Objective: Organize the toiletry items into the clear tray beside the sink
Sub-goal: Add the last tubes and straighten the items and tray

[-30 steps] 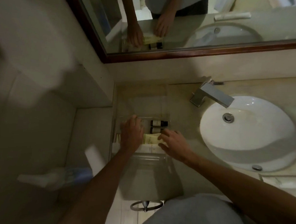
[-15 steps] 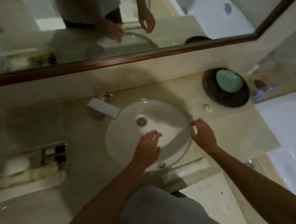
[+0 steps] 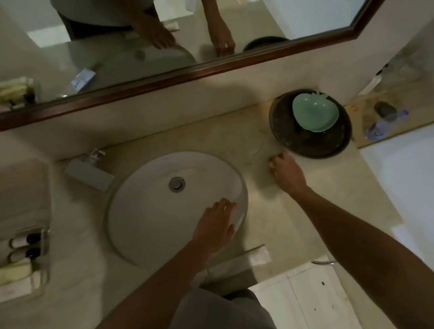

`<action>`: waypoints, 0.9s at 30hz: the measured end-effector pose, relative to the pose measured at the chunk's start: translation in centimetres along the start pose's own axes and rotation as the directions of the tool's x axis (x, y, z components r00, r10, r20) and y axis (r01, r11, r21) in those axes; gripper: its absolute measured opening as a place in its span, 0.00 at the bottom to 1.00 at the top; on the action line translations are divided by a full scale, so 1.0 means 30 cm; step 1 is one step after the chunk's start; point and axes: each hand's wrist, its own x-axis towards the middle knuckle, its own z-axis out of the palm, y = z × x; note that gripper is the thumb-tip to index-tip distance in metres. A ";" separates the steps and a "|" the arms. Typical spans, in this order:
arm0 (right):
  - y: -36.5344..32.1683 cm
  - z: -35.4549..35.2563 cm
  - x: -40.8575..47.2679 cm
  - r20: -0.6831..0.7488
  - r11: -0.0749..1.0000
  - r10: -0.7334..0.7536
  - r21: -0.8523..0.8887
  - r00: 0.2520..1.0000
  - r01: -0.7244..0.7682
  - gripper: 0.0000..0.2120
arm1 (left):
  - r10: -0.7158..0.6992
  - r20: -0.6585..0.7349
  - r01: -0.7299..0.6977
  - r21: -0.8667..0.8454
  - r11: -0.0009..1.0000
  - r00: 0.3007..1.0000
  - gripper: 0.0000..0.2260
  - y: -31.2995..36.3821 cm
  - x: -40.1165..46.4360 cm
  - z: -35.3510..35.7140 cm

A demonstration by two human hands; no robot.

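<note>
R hand (image 3: 287, 173) reached small round soap (image 3: 271, 165), marble counter (image 3: 228, 137)

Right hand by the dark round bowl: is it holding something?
The right hand curls over a small pale thing on the countertop; whether it grips it cannot be told.

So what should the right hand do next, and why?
Probably close the fingers and lift: the right hand is curled over a small pale thing on the counter by the dark bowl, while the tray sits across the sink.
</note>
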 end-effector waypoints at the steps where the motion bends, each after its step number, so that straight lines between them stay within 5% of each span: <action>1: -0.025 0.006 -0.030 -0.033 0.998 0.034 0.054 0.999 -0.032 0.12 | -0.019 0.000 0.019 -0.004 1.000 1.000 0.21 -0.014 -0.008 0.000; 10: -0.559 0.156 -0.451 0.038 0.873 -0.087 0.484 0.995 0.058 0.22 | -0.215 0.030 0.216 -0.186 0.958 0.976 0.33 -0.176 -0.169 -0.053; 19: -0.847 0.291 -0.735 0.049 0.815 -0.215 0.559 0.975 0.151 0.11 | -0.172 0.068 0.181 -0.153 0.971 0.983 0.24 -0.312 -0.467 -0.094; 22: -0.844 0.319 -0.810 0.046 0.856 -0.229 0.486 0.972 0.179 0.15 | -0.202 0.086 0.210 -0.106 0.972 0.976 0.20 -0.333 -0.551 -0.089; 25: -0.771 0.323 -0.881 -0.052 0.934 -0.328 0.135 0.943 0.332 0.15 | -0.278 0.075 0.280 -0.031 0.959 0.958 0.17 -0.373 -0.609 -0.069; 27: -0.716 0.329 -0.931 0.005 0.942 -0.332 -0.036 0.943 0.332 0.23 | -0.306 0.057 0.306 0.017 0.952 0.950 0.17 -0.392 -0.635 -0.064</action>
